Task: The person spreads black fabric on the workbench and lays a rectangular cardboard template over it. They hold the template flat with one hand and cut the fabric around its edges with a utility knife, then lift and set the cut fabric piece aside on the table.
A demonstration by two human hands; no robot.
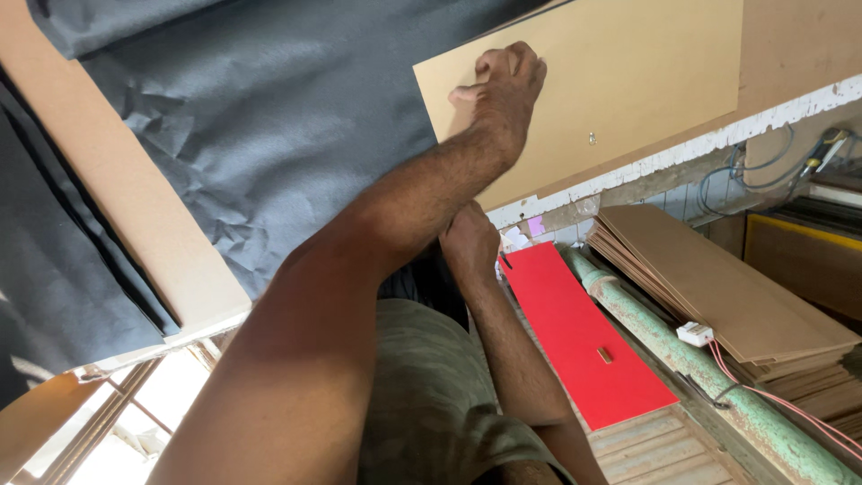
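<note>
One hand [501,85] reached far out and pressed down on a tan board [628,81]. It was the nearer arm, coming from the lower left, so it looked like the left hand. Its fingers were curled in and its thumb stuck out to the side, flat on the board near the board's left edge. It was pushing on the board, not pinching it.

The right hand [469,242] was lower down, partly hidden under the left arm. It sat at the near edge of the board, close to the top end of a red strip [584,337]. Its fingers were bent, but the arm hid them, so it could not be told what they held, if anything.

The tan board lay at the top, part of it over a big sheet of dark grey cloth [260,117] that was all wrinkled. A small screw [592,137] showed in the board near its lower edge.

To the right of the red strip ran a green pipe [682,359] with chipped paint. Beyond the pipe sat a stack of thin brown boards [727,296]. A small white plug [695,334] with pink wires [790,404] rested by the stack.
</note>
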